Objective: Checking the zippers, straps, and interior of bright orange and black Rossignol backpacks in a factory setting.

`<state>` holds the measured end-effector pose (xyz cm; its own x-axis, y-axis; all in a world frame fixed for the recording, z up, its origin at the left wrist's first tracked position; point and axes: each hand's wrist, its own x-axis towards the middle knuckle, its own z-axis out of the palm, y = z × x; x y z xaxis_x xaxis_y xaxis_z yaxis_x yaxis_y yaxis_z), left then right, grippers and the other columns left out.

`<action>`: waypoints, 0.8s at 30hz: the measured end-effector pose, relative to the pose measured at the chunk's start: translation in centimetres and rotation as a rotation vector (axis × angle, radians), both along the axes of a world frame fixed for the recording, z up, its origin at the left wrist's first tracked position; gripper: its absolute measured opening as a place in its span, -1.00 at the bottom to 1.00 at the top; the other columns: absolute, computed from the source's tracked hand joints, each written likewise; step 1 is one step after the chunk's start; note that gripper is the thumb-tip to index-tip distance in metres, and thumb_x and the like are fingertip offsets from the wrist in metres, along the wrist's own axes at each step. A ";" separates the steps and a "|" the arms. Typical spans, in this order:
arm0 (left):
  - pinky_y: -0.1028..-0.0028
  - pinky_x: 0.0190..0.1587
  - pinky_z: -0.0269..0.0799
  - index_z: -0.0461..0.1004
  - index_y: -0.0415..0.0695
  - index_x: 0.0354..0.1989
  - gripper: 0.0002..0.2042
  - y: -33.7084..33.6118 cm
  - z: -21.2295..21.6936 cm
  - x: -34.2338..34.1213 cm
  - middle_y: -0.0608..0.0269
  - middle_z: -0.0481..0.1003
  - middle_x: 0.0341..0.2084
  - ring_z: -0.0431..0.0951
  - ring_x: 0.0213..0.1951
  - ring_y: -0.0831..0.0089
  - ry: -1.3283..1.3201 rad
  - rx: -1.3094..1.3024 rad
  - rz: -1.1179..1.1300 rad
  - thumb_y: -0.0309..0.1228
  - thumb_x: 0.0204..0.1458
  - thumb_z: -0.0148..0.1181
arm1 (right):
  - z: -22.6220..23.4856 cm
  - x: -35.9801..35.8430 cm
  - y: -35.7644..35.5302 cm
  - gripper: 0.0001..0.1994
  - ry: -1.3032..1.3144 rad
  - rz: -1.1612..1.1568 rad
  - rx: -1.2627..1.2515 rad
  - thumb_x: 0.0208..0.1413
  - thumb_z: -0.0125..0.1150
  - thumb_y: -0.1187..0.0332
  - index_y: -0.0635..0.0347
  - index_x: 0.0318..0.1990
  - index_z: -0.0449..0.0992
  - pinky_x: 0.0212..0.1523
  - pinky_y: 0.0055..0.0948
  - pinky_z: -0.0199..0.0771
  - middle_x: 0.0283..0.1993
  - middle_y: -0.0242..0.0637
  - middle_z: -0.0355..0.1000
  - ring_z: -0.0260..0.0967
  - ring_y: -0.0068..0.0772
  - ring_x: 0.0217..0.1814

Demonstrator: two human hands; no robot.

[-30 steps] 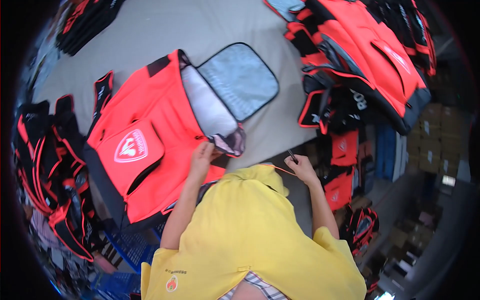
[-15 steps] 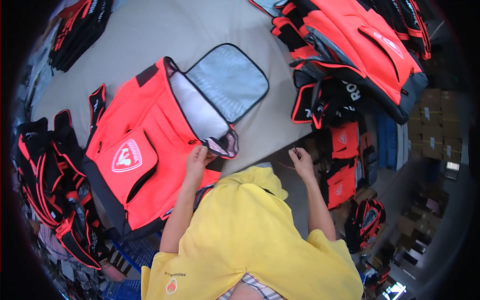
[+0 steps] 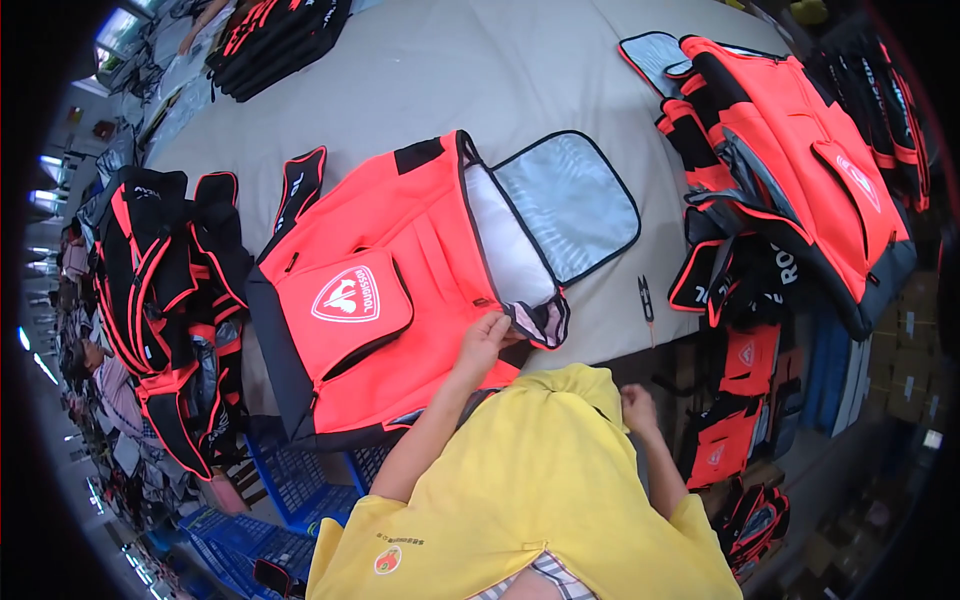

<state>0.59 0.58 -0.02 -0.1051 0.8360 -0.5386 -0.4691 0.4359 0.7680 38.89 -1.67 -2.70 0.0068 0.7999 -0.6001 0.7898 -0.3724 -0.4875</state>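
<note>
A bright coral-red and black backpack (image 3: 430,265) lies on the grey cloth-covered table, its grey-lined flap (image 3: 575,205) folded out and white lining showing in the mouth. My left hand (image 3: 485,340) pinches the near edge of that mouth, beside a crumpled dark-trimmed corner. My right hand (image 3: 638,408) is curled close to the side of my yellow top, below the table edge; what its fingers hold, if anything, is hidden. A small pair of black thread snips (image 3: 645,298) with an orange cord rests on the table, apart from both hands.
Another red backpack (image 3: 800,160) lies at the right. Black and red straps and panels (image 3: 165,290) are heaped at the left, above blue plastic crates (image 3: 300,480). A stack of black pieces (image 3: 285,45) sits at the far left; cartons (image 3: 910,350) stand at the right.
My right hand has let go of the snips, now on the table, and drawn back toward my body. My left hand stays on the backpack's edge. The whole view has shifted.
</note>
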 end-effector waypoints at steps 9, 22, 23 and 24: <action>0.31 0.11 0.57 0.51 -0.21 -0.06 -0.74 0.7 0.6 -0.1 0.16 0.63 -0.18 0.67 -0.08 0.33 0.022 -0.048 -0.072 -0.27 0.48 -0.02 | 3.3 -3.3 2.3 -0.70 0.590 -0.049 -0.338 0.28 0.33 0.41 0.23 0.14 0.65 -0.05 -0.45 0.57 -0.05 -0.37 0.68 0.55 -0.60 -0.09; 0.29 -0.02 0.62 0.50 -0.14 -0.04 -0.74 0.6 -0.8 -0.5 0.19 0.63 -0.23 0.69 -0.15 0.31 0.069 -0.099 -0.096 -0.21 0.47 0.02 | -5.3 -3.7 0.7 -0.44 0.386 0.464 -0.328 0.18 0.35 0.03 0.15 0.25 0.58 0.29 -0.20 0.47 0.28 -0.11 0.57 0.50 -0.22 0.31; 0.29 -0.04 0.63 0.50 -0.14 -0.03 -0.74 0.8 -0.9 -0.5 0.20 0.63 -0.23 0.69 -0.14 0.31 0.078 -0.100 -0.111 -0.20 0.46 0.03 | -5.6 -4.0 0.9 -0.44 0.427 0.481 -0.278 0.18 0.35 0.03 0.15 0.25 0.58 0.29 -0.20 0.47 0.27 -0.11 0.57 0.51 -0.22 0.30; 0.26 -0.03 0.65 0.49 -0.14 0.00 -0.74 0.9 -1.0 -0.6 0.19 0.63 -0.21 0.69 -0.13 0.30 0.079 -0.091 -0.124 -0.20 0.46 0.03 | -5.8 -4.5 1.1 -0.44 0.446 0.445 -0.252 0.18 0.35 0.03 0.15 0.25 0.58 0.29 -0.20 0.47 0.27 -0.11 0.57 0.51 -0.21 0.30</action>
<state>-0.02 1.47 -1.02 -0.0486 0.7933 -0.6069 -0.3471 0.5563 0.7550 34.42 -0.54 -8.48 -0.5821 0.5049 -0.6374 0.6373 -0.2035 -0.7432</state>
